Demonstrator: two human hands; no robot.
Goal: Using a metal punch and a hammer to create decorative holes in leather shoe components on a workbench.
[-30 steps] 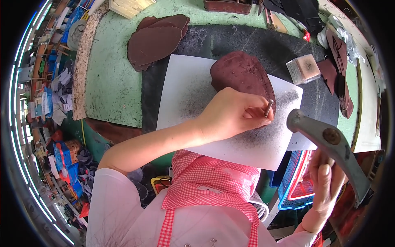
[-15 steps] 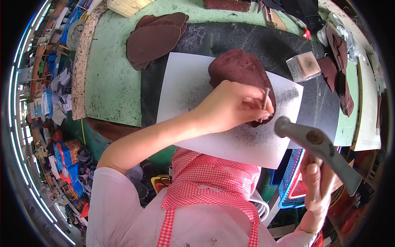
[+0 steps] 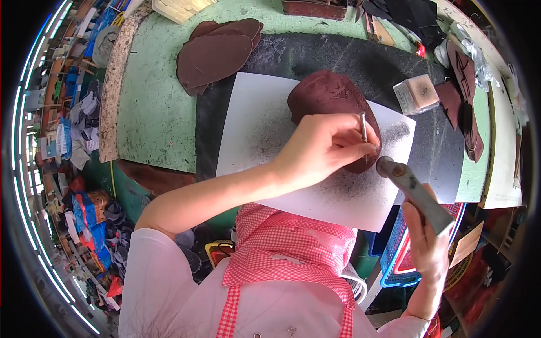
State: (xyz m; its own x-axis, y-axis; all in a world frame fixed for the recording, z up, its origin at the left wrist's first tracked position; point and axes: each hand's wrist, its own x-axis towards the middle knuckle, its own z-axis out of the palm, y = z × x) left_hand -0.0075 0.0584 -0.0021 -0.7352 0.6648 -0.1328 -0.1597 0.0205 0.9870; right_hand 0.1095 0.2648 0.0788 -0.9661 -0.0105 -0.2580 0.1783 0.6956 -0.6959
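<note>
A dark reddish-brown leather-like piece lies on a white sheet sprinkled with dark specks. Over its right edge, my left hand pinches a slim metal punch, held nearly upright; its lower tip is hidden by the fingers. To the right, my right hand is wrapped around a hammer, its handle mostly hidden behind the grey metal head. The hammer's round face hangs just right of my left fingertips, apart from the punch.
Under the sheet is a dark slab on a green table. Stacked brown pieces lie at the far left. A clear box with a tan block stands at right, near brown scraps. Baskets sit below the table's right edge.
The hammer and my right hand have shifted a little left, and the hammer head has turned. My left hand keeps its pinch on the punch, with the fingers slightly moved.
</note>
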